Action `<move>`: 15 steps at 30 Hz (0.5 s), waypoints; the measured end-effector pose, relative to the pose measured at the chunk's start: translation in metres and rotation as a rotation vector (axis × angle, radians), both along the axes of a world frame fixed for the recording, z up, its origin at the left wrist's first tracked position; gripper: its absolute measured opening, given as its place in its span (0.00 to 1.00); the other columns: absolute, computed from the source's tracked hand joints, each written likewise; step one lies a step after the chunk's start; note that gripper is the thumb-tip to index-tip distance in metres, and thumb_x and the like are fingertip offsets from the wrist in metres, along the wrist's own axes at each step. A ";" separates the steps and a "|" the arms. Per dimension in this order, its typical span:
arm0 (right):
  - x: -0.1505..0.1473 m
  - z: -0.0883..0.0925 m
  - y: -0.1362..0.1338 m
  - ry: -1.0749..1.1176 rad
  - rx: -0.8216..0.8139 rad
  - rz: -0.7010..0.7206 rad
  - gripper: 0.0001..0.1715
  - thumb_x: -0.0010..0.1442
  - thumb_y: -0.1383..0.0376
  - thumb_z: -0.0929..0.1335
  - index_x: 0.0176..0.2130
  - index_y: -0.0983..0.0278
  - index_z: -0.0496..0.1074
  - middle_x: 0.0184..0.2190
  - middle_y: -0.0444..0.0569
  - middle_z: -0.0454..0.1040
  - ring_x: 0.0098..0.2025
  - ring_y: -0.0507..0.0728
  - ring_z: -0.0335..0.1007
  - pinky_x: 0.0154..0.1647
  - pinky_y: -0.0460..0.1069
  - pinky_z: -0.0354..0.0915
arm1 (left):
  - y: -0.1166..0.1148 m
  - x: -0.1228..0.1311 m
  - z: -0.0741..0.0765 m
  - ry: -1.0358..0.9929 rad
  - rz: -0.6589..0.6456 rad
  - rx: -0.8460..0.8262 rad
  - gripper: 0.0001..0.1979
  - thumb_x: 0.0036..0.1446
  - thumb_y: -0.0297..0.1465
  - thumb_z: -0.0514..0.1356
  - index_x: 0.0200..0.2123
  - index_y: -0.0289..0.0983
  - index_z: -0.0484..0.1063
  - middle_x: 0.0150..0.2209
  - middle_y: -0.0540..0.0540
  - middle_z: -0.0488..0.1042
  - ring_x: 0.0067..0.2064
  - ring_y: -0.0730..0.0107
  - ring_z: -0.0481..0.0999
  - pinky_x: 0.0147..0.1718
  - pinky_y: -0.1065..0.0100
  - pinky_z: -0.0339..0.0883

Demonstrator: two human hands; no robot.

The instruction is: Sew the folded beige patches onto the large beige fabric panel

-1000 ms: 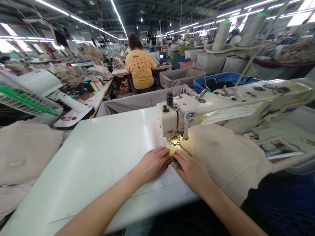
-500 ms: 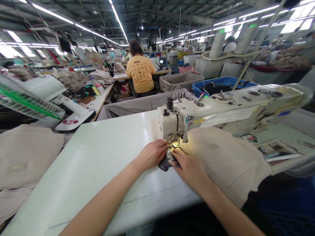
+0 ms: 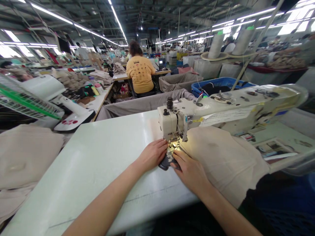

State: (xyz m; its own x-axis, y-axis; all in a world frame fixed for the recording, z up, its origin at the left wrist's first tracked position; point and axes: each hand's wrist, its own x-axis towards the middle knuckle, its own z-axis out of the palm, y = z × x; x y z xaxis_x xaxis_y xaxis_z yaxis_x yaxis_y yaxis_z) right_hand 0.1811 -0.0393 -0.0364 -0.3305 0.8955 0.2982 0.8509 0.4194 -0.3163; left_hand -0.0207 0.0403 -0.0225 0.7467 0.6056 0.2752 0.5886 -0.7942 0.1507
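A white sewing machine stands on the pale table, its small lamp lighting the presser foot. My left hand is just left of the foot, its fingers closed together and their tips at the needle area. What they pinch is too small to make out. Just right of the foot, my right hand has bent fingers pressed on the left edge of a beige fabric piece, which spreads right under the machine arm. Between both hands lies a small dark piece with pale blotches, partly covered by fingers.
More beige fabric is piled at the left. A white fan stands beyond it. Past the table are a grey cloth-lined bin, a blue crate and a seated person in a yellow shirt. Thread cones stand at the right.
Both hands stay at the presser foot, with only slight finger shifts. The beige fabric has barely moved, and the view has shifted a little.
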 end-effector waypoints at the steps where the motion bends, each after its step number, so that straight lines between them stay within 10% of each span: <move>1: 0.000 0.000 0.000 0.000 0.000 0.000 0.19 0.67 0.64 0.65 0.55 0.63 0.72 0.59 0.54 0.73 0.52 0.60 0.75 0.47 0.51 0.75 | 0.000 0.000 0.000 0.001 0.011 -0.003 0.17 0.69 0.29 0.50 0.56 0.35 0.70 0.57 0.38 0.73 0.61 0.57 0.69 0.59 0.54 0.68; 15: -0.001 0.004 0.001 0.041 -0.041 -0.004 0.16 0.67 0.65 0.65 0.53 0.62 0.72 0.58 0.53 0.74 0.51 0.59 0.76 0.46 0.51 0.74 | -0.007 0.004 0.013 0.113 0.202 0.009 0.17 0.68 0.35 0.53 0.57 0.38 0.69 0.54 0.40 0.74 0.56 0.54 0.70 0.53 0.53 0.68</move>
State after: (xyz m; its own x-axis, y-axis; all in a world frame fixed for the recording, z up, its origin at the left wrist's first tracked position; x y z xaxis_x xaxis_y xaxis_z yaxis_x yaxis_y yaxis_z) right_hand 0.1805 -0.0388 -0.0327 -0.3155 0.9083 0.2747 0.8383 0.4024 -0.3680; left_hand -0.0164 0.0329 -0.0095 0.6368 0.7439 0.2028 0.7485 -0.6595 0.0688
